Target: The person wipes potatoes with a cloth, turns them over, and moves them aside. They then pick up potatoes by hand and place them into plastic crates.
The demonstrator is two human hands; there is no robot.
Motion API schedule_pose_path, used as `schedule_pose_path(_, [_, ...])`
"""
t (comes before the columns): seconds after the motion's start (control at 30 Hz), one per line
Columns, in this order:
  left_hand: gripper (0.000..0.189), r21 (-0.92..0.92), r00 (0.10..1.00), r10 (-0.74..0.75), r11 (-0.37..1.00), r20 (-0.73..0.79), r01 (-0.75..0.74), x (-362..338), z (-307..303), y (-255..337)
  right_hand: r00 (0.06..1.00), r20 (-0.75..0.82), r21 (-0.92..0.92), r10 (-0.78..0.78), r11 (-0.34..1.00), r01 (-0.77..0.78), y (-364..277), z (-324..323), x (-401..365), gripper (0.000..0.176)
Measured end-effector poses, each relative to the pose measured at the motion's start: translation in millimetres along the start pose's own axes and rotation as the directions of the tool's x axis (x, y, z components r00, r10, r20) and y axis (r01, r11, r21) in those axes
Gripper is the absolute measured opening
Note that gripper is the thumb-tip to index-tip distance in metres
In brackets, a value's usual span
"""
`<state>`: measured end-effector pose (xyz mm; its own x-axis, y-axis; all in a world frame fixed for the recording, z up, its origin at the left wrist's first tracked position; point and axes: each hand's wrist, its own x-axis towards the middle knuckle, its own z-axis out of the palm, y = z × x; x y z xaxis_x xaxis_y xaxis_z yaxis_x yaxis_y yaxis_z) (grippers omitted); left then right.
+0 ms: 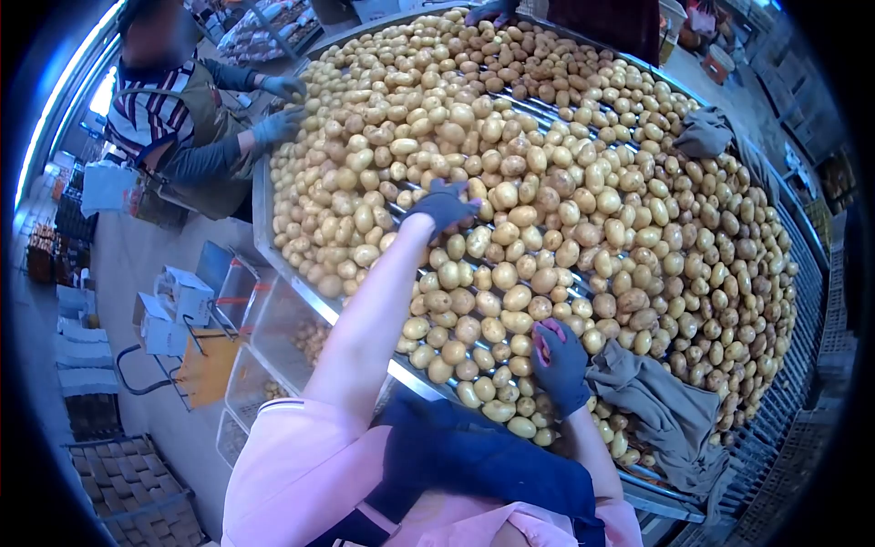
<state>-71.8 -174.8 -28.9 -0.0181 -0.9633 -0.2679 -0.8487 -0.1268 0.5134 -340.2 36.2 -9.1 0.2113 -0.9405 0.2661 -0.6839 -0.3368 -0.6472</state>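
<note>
A wide heap of potatoes point(510, 173) covers the metal roller table point(398, 369) in front of me. My left hand point(442, 208), in a dark glove, reaches out over the middle of the heap with its fingers apart. It touches potatoes beside a strip of bare rollers and holds none that I can see. Closer to my body, my right hand point(561, 369), also gloved, is curled with its fingertips against the potatoes. Whatever it may hold is hidden by the fingers. A grey-brown cloth point(661, 410) lies crumpled on the potatoes just right of that hand.
At the left edge a co-worker point(187, 123) in blue gloves touches the potatoes. Another person's gloved hand point(492, 13) rests at the far edge. A second cloth point(704, 132) lies at the right. Plastic crates point(283, 333) and a white carton point(173, 310) stand left of the table.
</note>
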Motion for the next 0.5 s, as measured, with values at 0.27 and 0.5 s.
schedule_pose_path(0.27, [0.052, -0.581, 0.966, 0.051, 0.807, 0.254, 0.110, 29.8, 5.4, -45.0, 1.000, -0.028, 0.041, -0.007, 0.999, 0.009, 0.4, 1.1, -0.8, 0.025])
schedule_pose_path(0.5, [0.051, -0.570, 0.987, -0.023, 0.814, 0.161, 0.112, 19.8, 33.1, -42.2, 0.999, 0.006, 0.026, 0.051, 0.998, -0.051, -5.1, -1.5, -2.1, 0.025])
